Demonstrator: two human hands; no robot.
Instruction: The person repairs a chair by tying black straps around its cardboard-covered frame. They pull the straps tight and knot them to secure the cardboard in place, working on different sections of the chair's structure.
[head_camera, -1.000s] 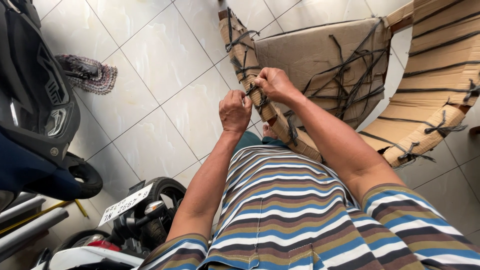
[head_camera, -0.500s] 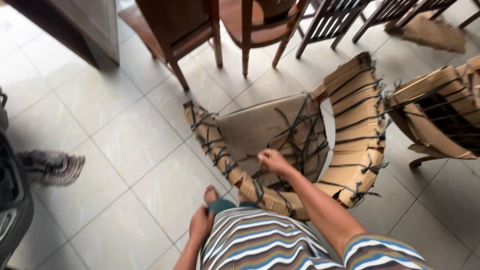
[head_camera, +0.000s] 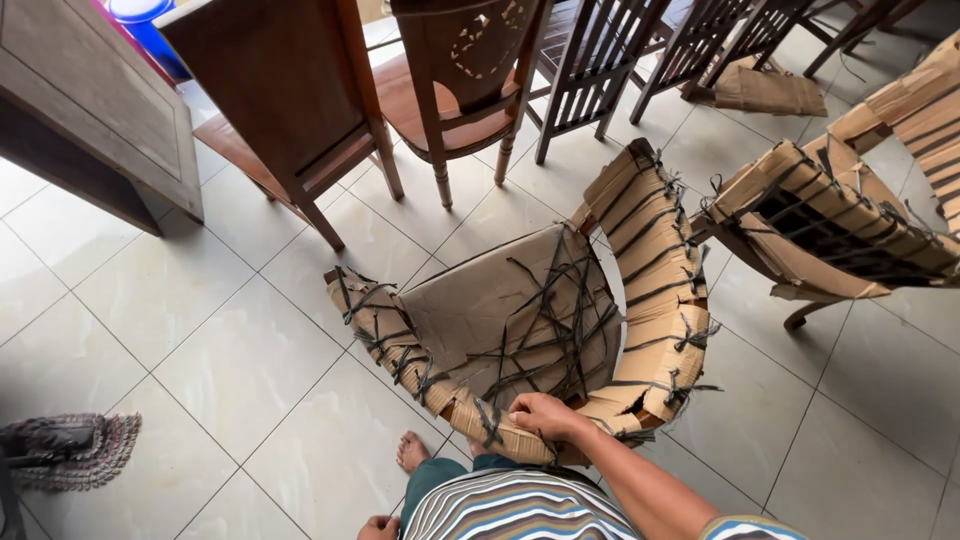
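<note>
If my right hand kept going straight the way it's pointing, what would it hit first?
The right hand points left along the cardboard-wrapped chair's front rim, so it would probably meet the black straps tied there first; depth is unclear.

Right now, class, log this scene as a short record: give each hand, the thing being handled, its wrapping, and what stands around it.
Right hand: resting on the near rim of the cardboard-wrapped chair
Left hand: low at the picture's edge, holding nothing visible
Wrapping: brown cardboard tied with black straps
Floor: pale tiles
Behind: dark wooden chairs
Right side: second wrapped chair
Left side: rag rug
</note>
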